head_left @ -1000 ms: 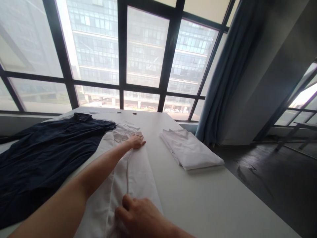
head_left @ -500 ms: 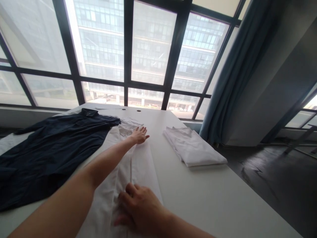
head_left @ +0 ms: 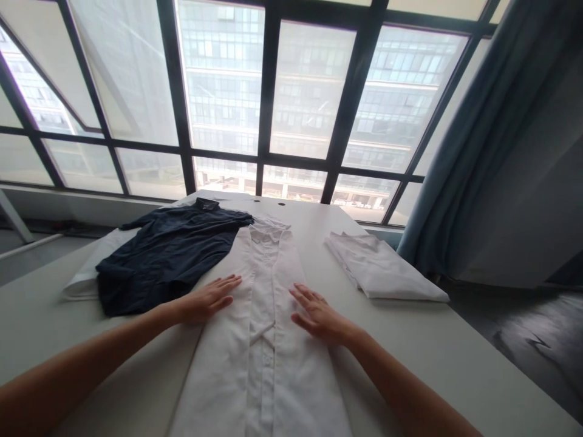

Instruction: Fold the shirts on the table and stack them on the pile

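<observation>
A white shirt (head_left: 262, 303) lies lengthwise in front of me, its collar at the far end and its sides folded in toward the button strip. My left hand (head_left: 207, 300) rests flat on the shirt's left side, fingers stretched out. On the right side, my right hand (head_left: 319, 312) lies with its fingers spread over the fabric. Neither hand grips anything. Left of the white shirt is a dark navy shirt (head_left: 177, 249), spread out with its collar toward the window.
Folded white cloth (head_left: 387, 267) sits on the right part of the white table (head_left: 410, 340). More white fabric (head_left: 84, 273) shows from under the navy shirt. Large windows stand behind the table, with a blue curtain (head_left: 455, 158) at the right.
My left hand has drawn back from near the collar to the shirt's left side. My right hand, bent over the button strip before, now lies spread on the right side. The view has shifted left.
</observation>
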Demonstrator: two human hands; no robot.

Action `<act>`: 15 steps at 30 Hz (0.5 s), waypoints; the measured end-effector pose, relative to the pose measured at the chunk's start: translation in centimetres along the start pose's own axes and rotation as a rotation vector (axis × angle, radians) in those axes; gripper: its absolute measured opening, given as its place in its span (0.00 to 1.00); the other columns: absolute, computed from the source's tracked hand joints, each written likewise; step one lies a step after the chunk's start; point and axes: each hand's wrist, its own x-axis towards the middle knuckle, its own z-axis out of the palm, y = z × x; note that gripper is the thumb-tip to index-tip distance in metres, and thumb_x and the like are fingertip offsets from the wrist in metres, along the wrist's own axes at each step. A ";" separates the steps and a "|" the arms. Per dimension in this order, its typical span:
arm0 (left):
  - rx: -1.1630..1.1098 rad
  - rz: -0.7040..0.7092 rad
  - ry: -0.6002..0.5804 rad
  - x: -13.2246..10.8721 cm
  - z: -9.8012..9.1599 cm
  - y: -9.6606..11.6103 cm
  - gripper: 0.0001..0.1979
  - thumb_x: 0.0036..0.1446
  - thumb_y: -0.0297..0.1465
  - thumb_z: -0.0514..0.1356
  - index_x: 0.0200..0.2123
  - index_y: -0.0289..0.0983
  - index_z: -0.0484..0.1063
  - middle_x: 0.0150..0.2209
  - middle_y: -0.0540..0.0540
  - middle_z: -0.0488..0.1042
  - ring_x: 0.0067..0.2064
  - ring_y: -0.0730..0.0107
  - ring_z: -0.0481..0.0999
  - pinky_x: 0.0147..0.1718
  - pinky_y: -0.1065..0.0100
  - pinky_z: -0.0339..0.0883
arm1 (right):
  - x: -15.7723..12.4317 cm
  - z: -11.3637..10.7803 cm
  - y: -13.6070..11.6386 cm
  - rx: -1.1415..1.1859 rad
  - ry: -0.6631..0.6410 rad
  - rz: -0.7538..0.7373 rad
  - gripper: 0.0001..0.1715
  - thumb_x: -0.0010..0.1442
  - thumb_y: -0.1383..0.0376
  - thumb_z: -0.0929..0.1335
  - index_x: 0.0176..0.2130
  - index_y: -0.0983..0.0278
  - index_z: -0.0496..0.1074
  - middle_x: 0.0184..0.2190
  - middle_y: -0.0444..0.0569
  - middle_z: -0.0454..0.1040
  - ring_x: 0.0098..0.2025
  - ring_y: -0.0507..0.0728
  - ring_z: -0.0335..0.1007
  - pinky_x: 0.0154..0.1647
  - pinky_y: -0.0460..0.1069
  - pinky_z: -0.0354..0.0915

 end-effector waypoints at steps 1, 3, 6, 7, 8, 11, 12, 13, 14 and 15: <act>-0.032 -0.011 0.008 -0.9 -0.5 -0.4 0.27 0.69 0.40 0.47 0.68 0.39 0.58 0.70 0.43 0.53 0.70 0.60 0.50 0.67 0.59 0.47 | 0.1 -0.2 0.7 -0.002 0.065 0.020 0.35 0.68 0.54 0.58 0.68 0.67 0.56 0.70 0.60 0.51 0.71 0.63 0.44 0.70 0.61 0.43; -0.068 -0.044 0.020 -2.1 -1.5 -0.8 0.25 0.66 0.36 0.50 0.64 0.38 0.64 0.68 0.43 0.56 0.69 0.58 0.54 0.66 0.58 0.50 | 0.3 -0.6 2.2 -0.025 0.197 0.063 0.29 0.65 0.66 0.60 0.63 0.67 0.65 0.65 0.60 0.62 0.67 0.62 0.55 0.68 0.60 0.49; -0.080 -0.022 -0.004 -2.8 -2.8 0.0 0.24 0.63 0.32 0.53 0.62 0.40 0.67 0.68 0.43 0.57 0.69 0.57 0.54 0.67 0.57 0.48 | 0.4 -0.9 3.8 -0.014 0.277 0.057 0.32 0.56 0.73 0.63 0.59 0.67 0.69 0.60 0.60 0.67 0.63 0.62 0.61 0.66 0.58 0.54; -0.090 0.010 -0.027 -2.9 -3.0 0.5 0.24 0.62 0.31 0.54 0.62 0.41 0.67 0.68 0.44 0.57 0.70 0.57 0.53 0.67 0.56 0.47 | 0.3 -1.0 4.0 0.014 0.265 0.036 0.32 0.55 0.73 0.63 0.60 0.67 0.69 0.60 0.60 0.67 0.63 0.62 0.62 0.66 0.57 0.55; -0.104 0.042 -0.057 -2.9 -3.2 1.1 0.25 0.61 0.31 0.55 0.62 0.43 0.67 0.69 0.44 0.56 0.70 0.57 0.51 0.67 0.55 0.45 | 0.2 -1.1 4.0 0.044 0.237 0.015 0.33 0.55 0.73 0.64 0.60 0.67 0.68 0.61 0.60 0.66 0.63 0.62 0.61 0.66 0.57 0.54; -0.156 0.120 -0.171 -3.0 -3.5 2.7 0.31 0.57 0.35 0.61 0.65 0.48 0.63 0.70 0.46 0.52 0.71 0.51 0.45 0.67 0.49 0.38 | -0.7 -1.9 3.5 0.073 0.080 0.008 0.38 0.54 0.68 0.69 0.64 0.63 0.65 0.68 0.58 0.55 0.69 0.65 0.51 0.68 0.58 0.50; -0.169 0.141 -0.205 -3.1 -3.6 3.2 0.35 0.55 0.37 0.64 0.66 0.49 0.61 0.70 0.46 0.50 0.71 0.49 0.43 0.67 0.47 0.35 | -1.1 -2.2 3.2 0.065 0.017 0.018 0.43 0.51 0.65 0.72 0.65 0.61 0.64 0.70 0.57 0.50 0.70 0.66 0.47 0.68 0.59 0.49; -0.179 0.163 -0.233 -3.2 -3.6 3.7 0.39 0.52 0.39 0.66 0.67 0.50 0.59 0.71 0.45 0.49 0.71 0.46 0.41 0.66 0.45 0.32 | -1.5 -2.6 2.8 0.056 -0.041 0.027 0.48 0.48 0.62 0.75 0.66 0.59 0.62 0.71 0.56 0.46 0.71 0.68 0.42 0.69 0.60 0.47; -0.187 0.184 -0.252 -3.4 -3.7 4.1 0.42 0.50 0.40 0.67 0.67 0.50 0.58 0.71 0.45 0.48 0.71 0.44 0.40 0.66 0.44 0.30 | -2.0 -3.0 2.3 0.050 -0.086 0.030 0.53 0.44 0.59 0.77 0.66 0.57 0.62 0.72 0.56 0.43 0.72 0.70 0.39 0.69 0.61 0.45; -0.197 0.205 -0.268 -3.5 -3.8 4.7 0.43 0.48 0.41 0.68 0.67 0.50 0.58 0.71 0.45 0.48 0.71 0.44 0.41 0.66 0.43 0.28 | -2.4 -3.4 1.7 0.049 -0.115 0.026 0.56 0.40 0.57 0.79 0.66 0.56 0.62 0.72 0.55 0.41 0.72 0.71 0.37 0.69 0.62 0.43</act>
